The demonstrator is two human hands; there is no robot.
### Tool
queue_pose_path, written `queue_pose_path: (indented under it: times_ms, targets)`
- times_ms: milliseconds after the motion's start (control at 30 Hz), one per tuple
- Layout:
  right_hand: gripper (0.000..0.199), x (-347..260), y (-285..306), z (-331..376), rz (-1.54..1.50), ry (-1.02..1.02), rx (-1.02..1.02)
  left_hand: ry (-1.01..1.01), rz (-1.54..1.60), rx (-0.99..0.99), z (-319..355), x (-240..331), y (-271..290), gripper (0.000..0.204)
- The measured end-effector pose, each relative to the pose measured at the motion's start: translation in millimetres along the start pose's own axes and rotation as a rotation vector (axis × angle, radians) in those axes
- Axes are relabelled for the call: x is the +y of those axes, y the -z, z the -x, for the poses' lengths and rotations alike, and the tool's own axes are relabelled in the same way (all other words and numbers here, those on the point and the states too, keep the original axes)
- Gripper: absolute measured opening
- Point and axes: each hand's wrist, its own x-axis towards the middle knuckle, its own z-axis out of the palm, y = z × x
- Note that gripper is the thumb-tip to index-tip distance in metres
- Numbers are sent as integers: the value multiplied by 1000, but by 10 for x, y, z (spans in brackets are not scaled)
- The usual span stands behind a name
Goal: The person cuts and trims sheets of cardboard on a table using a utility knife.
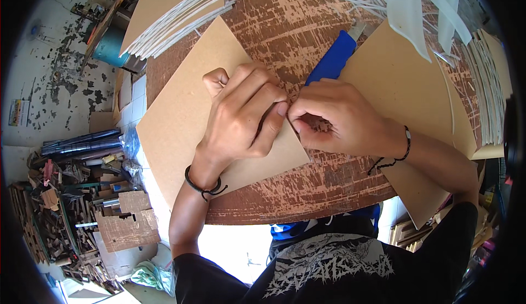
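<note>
My left hand (241,112) rests on a tan cardboard sheet (186,107) lying on the worn brown worktable (285,30), its fingers curled and pinching at the sheet's right edge. My right hand (334,118) meets it there, fingertips pinched close against the left fingers; whether a small item sits between them is hidden. A blue utility knife (333,57) lies just behind my right hand, its blade end pointing away. A second tan cardboard sheet (405,85) lies under and beyond my right wrist.
A stack of white-edged boards (170,19) sits at the table's far left, another stack (490,85) at the right edge. White strips (405,3) lie at the back. On the floor to the left are scrap wood and cardboard pieces (82,205) and a teal bucket (107,46).
</note>
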Motion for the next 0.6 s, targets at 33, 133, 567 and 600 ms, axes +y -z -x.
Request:
queue_pose_path:
  times_ms: [33,133,567,600]
  targets:
    - [8,8,7,12,0,3,0,8,-13,7,1,-21,-3,9]
    - [7,36,55,73,-73,-10,2,35,-47,17,8,-85,21,8]
    - [15,0,56,31,37,85,-33,61,-52,42,58,-189,36,7]
    - [15,6,53,30,61,100,-32,69,-51,33,62,-186,32,7]
